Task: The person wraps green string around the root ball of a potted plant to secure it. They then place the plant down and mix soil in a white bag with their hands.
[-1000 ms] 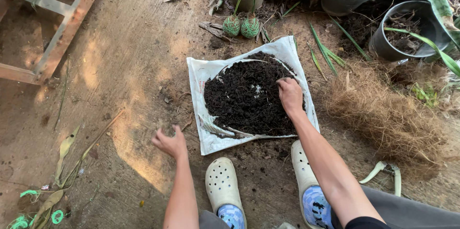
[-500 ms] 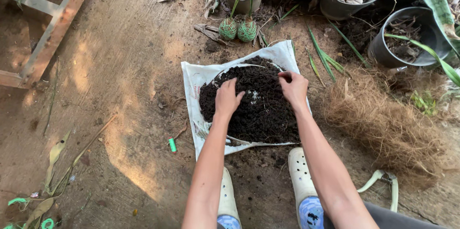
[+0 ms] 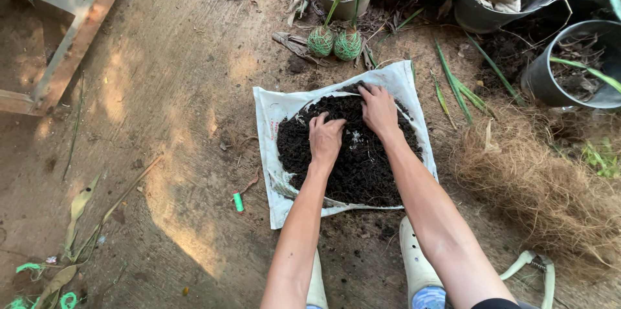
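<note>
A pile of dark potting soil lies on a white plastic sheet spread on the concrete ground. My left hand presses palm down into the middle of the pile, its fingers curled into the soil. My right hand lies flat on the far edge of the pile with the fingers spread. Both hands rest in the soil side by side, a short gap between them. My white clogs stand just behind the sheet.
Two plants with green net-wrapped root balls lie beyond the sheet. Dark pots stand at the back right. A heap of brown coconut fibre sits to the right. A small green tube lies left of the sheet, a wooden frame far left.
My left hand came up from the ground at the left and landed on the soil. My right hand slid to the far edge of the pile. The view has shifted closer.
</note>
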